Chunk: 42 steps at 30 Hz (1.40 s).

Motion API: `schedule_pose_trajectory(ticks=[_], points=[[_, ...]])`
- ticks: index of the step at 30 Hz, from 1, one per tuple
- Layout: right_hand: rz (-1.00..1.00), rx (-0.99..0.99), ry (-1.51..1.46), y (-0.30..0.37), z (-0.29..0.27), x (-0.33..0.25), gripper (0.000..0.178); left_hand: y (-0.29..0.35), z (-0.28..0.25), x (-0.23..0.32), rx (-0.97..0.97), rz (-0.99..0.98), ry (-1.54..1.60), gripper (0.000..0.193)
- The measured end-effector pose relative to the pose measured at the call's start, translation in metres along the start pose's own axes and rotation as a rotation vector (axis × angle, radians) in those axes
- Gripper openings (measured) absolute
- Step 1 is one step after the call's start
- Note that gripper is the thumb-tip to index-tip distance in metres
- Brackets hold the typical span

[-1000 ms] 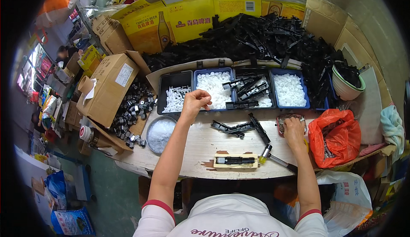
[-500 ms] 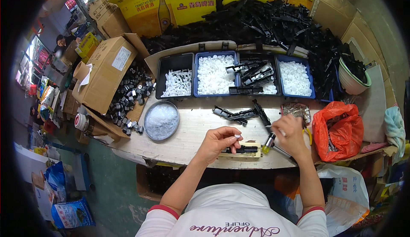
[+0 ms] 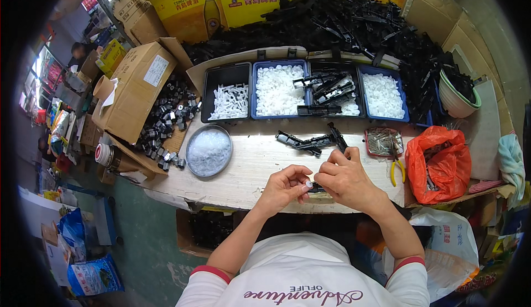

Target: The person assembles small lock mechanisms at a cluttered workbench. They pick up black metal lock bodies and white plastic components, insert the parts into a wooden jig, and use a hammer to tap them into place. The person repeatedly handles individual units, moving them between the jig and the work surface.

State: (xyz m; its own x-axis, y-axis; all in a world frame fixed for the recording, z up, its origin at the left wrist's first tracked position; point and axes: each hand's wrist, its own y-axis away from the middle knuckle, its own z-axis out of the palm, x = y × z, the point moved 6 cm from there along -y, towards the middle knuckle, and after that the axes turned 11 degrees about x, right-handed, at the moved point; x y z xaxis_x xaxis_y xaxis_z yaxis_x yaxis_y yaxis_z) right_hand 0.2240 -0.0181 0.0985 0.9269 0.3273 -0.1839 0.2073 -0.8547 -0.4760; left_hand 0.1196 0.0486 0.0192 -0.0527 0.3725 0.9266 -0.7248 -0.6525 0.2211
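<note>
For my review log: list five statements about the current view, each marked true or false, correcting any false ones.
1. The left hand holds a small white piece. True.
2. The right hand grips pliers. False: the yellow-handled pliers lie left of the red bag.
3. Black parts lie across the third bin from the left. True.
4. The leftmost bin is blue. False: that bin is black.
5. The round dish is left of the red bag. True.

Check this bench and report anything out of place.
Several black parts lie jumbled over the white pieces in the third bin from the left. Some jut over the blue bin beside it. That looks odd because the other bins hold only white pieces.
</note>
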Motion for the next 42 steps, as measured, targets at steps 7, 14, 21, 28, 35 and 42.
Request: schedule_pose_trajectory(ticks=[7, 14, 21, 28, 35, 42], points=[[-0.144, -0.123, 0.061, -0.013, -0.002, -0.025, 0.003, 0.005, 0.005, 0.003, 0.015, 0.132, -0.169, 0.029], [0.151, 0.234, -0.166, -0.001, 0.001, -0.004, 0.019, 0.012, -0.015, -0.008, 0.115, 0.064, 0.176, 0.022], [0.363, 0.444, -0.442, 0.014, 0.031, -0.011, 0.010, 0.015, -0.016, -0.022, 0.144, 0.065, 0.360, 0.020], [0.312, 0.453, -0.349, 0.011, 0.042, -0.013, 0.010, 0.017, -0.015, -0.018, 0.188, 0.068, 0.245, 0.019], [0.320, 0.231, -0.152, 0.029, 0.069, -0.004, 0.011, 0.010, -0.041, -0.009, 0.305, 0.150, -0.341, 0.025], [0.226, 0.157, -0.040, 0.026, 0.084, -0.012, 0.015, 0.002, -0.040, -0.019, 0.266, 0.205, -0.463, 0.027]])
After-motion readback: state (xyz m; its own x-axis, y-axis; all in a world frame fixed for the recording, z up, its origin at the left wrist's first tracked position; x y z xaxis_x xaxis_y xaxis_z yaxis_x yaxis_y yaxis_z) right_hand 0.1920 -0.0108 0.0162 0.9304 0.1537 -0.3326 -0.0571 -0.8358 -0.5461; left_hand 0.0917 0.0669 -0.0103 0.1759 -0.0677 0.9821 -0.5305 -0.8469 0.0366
